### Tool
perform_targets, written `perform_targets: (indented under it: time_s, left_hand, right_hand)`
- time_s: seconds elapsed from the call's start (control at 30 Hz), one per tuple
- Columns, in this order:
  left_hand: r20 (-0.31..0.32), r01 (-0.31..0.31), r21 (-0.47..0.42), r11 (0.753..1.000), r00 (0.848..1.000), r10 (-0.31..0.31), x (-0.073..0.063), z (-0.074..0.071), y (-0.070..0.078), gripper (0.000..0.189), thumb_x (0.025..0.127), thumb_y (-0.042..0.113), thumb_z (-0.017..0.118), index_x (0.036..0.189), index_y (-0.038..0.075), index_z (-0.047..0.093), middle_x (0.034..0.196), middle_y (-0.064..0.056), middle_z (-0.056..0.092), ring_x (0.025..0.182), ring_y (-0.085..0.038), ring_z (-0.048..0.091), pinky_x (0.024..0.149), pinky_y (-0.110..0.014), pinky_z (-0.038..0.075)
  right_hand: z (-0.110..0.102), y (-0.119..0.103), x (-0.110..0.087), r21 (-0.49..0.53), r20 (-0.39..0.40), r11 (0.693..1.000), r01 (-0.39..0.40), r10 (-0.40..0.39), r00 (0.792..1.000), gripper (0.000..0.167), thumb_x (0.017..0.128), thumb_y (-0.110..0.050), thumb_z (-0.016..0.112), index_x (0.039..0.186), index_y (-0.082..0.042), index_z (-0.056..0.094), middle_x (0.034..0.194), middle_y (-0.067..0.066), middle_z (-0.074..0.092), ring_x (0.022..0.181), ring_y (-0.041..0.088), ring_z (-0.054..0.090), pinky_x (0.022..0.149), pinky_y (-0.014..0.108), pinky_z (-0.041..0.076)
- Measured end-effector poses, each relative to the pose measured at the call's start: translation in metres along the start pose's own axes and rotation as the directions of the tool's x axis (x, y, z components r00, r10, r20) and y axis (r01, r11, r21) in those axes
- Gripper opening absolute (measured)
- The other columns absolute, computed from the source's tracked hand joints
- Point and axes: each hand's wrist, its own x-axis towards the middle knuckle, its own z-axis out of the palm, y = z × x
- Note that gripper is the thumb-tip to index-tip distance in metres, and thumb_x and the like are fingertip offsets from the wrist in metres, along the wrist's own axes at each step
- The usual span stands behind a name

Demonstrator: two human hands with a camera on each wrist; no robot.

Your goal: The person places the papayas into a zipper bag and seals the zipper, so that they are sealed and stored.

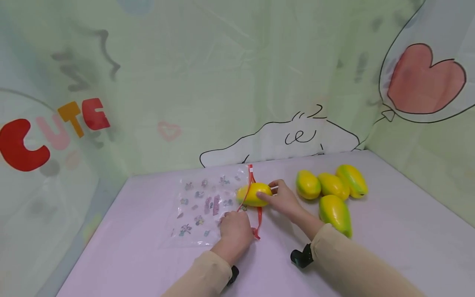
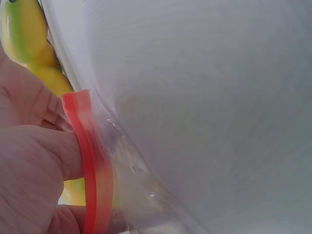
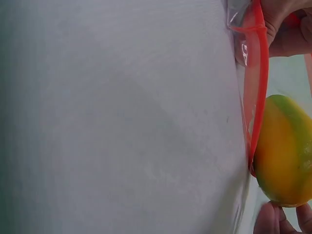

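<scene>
1. Head view: my right hand [image 1: 285, 200] grips one end of a glossy yellow-green mango-shaped fruit [image 1: 256, 194], thumb on the near side, fingers on the far side. Its other end, left of my fingertips, is in the mouth of a clear printed plastic bag [image 1: 200, 210] with a red edge strip [image 1: 259, 218]. My left hand [image 1: 236, 229] is curled on the bag at the near end of that mouth. Four loose matching fruits [image 1: 335, 215] sit to the right of my right fingers on the lilac tabletop [image 1: 130, 255].

2. Left wrist view: the red strip crosses my left fingers, which pinch the bag edge; exact tip contact is hidden. Film looks thin, floppy, slick: it should crease and slide, little stiffness. Best hold is the strip, the firmer part by the look of it. More yellow shows past my fingers; can't tell which fruit.

3. Right wrist view: my right fingertips press on the end of the fruit, with the red strip alongside its body. Skin looks smooth, so probably slippery; shape seems stiff. Weight I can't judge. A rounded end gives small contact, so I'd keep thumb and fingers opposed around it, clear of the strip.
</scene>
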Motion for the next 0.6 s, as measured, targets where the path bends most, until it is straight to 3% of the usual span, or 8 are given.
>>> perform_targets:
  time_s: [0.27,0.6]
  left_hand:
    - [0.002,0.004,0.0,1.0,1.0,-0.004,0.001,0.001,-0.001,0.042,0.081,0.035,0.086,0.099,-0.001,0.076,0.088,-0.014,0.07,0.081,-0.027,0.064,0.086,-0.041,0.059]
    - [0.0,0.0,0.009,1.0,1.0,0.0,0.001,0.001,0.0,0.045,0.08,0.034,0.087,0.105,-0.002,0.075,0.091,-0.016,0.07,0.083,-0.03,0.065,0.087,-0.042,0.059]
  right_hand:
    - [0.012,-0.006,0.004,0.042,0.017,0.999,-0.015,0.014,1.0,0.063,0.096,-0.038,0.07,0.14,-0.002,0.042,0.139,0.026,0.054,0.114,0.033,0.061,0.098,0.041,0.058]
    - [0.022,-0.015,0.011,0.041,0.036,0.998,0.047,-0.048,0.998,0.054,0.097,-0.027,0.07,0.14,-0.004,0.047,0.135,0.022,0.058,0.114,0.031,0.061,0.099,0.041,0.057]
